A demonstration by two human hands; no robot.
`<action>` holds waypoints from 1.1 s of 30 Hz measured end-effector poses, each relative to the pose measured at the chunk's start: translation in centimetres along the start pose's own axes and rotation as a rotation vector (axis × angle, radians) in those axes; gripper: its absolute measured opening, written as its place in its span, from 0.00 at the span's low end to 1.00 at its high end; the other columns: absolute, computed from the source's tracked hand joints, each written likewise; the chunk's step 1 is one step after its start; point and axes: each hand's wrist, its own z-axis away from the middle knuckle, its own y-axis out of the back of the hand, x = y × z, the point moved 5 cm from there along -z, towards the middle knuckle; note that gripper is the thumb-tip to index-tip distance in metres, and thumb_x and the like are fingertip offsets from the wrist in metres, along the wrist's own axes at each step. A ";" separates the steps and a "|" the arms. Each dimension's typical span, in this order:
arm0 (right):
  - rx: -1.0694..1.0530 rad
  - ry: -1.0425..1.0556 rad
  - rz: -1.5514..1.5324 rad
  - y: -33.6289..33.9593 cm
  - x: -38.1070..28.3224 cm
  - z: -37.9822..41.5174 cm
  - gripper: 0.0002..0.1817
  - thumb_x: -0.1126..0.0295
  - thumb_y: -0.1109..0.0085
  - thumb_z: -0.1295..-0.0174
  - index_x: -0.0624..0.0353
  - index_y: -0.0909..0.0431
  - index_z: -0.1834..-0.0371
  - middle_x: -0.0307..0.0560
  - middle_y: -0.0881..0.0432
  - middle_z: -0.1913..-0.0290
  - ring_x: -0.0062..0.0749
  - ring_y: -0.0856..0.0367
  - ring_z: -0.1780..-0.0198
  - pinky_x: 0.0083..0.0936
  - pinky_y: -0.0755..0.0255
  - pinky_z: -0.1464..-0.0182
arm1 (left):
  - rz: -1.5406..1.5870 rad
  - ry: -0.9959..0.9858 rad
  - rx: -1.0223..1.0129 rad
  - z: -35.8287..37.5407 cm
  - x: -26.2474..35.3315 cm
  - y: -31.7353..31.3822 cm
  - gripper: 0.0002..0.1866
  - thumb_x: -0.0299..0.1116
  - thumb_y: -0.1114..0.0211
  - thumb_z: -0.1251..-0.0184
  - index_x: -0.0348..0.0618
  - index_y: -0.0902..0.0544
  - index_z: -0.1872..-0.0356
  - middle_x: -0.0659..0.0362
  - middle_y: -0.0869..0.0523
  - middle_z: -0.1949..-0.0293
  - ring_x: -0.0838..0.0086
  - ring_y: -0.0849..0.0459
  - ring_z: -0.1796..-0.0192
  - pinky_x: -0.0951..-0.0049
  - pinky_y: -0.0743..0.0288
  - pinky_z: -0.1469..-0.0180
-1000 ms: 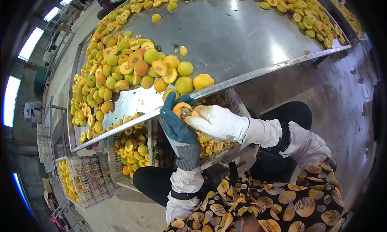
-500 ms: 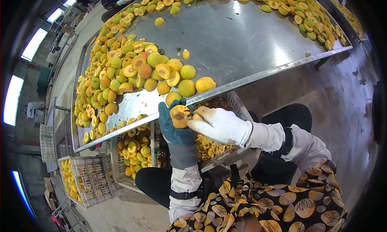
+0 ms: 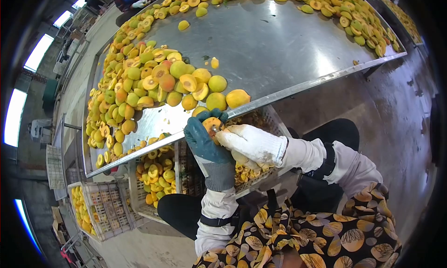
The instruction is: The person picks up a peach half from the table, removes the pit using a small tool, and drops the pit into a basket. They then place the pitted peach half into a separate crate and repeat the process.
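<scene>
My left hand (image 3: 201, 136), in a dark teal coated glove with a grey cuff, is closed around a halved yellow peach (image 3: 212, 124), cut face up. My right hand (image 3: 251, 142), in a white knit glove, presses against the peach's right side with its fingers closed. A small metal tool tip (image 3: 215, 127) shows at the middle of the cut face; the rest of the tool is hidden in my right fingers. Both hands are just off the near edge of the metal table (image 3: 279, 49). Beneath them stands a crate (image 3: 278, 121) with peach scraps.
Many halved peaches (image 3: 139, 77) are heaped on the table's left side, with more (image 3: 344, 16) along its far right. Crates of peaches (image 3: 156, 175) stand under the table, and another crate (image 3: 107, 207) is at lower left. A co-worker's gloved hand (image 3: 139, 3) is at the far edge.
My left hand has turned and closed more around the peach half, tilting it to the right. My right hand has drawn in against it, and the metal tip is now at the cut face.
</scene>
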 end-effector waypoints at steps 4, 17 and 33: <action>-0.021 -0.041 -0.013 0.0 0.7 -0.6 0.28 0.45 0.57 0.25 0.63 0.24 0.62 0.45 0.25 0.83 0.31 0.26 0.87 0.28 0.33 0.85 | 0.324 0.212 0.019 0.2 -0.2 -1.1 0.32 0.58 0.57 0.18 0.36 0.26 0.40 0.49 0.17 0.50 0.60 0.16 0.46 0.61 0.21 0.41; -0.103 -0.132 -0.124 -0.1 1.1 -0.6 0.23 0.47 0.53 0.24 0.57 0.27 0.63 0.34 0.34 0.84 0.21 0.36 0.89 0.22 0.43 0.88 | 0.105 0.044 -0.157 -0.8 -0.8 -0.2 0.34 0.59 0.61 0.17 0.34 0.22 0.47 0.52 0.14 0.57 0.67 0.15 0.55 0.67 0.21 0.49; -0.670 -0.449 -1.001 -1.3 2.2 -0.6 0.26 0.40 0.54 0.25 0.53 0.30 0.64 0.26 0.36 0.88 0.14 0.38 0.93 0.15 0.45 0.92 | -0.205 -0.256 -0.474 -2.5 0.6 0.6 0.29 0.53 0.59 0.16 0.35 0.20 0.48 0.54 0.15 0.58 0.70 0.17 0.56 0.69 0.23 0.49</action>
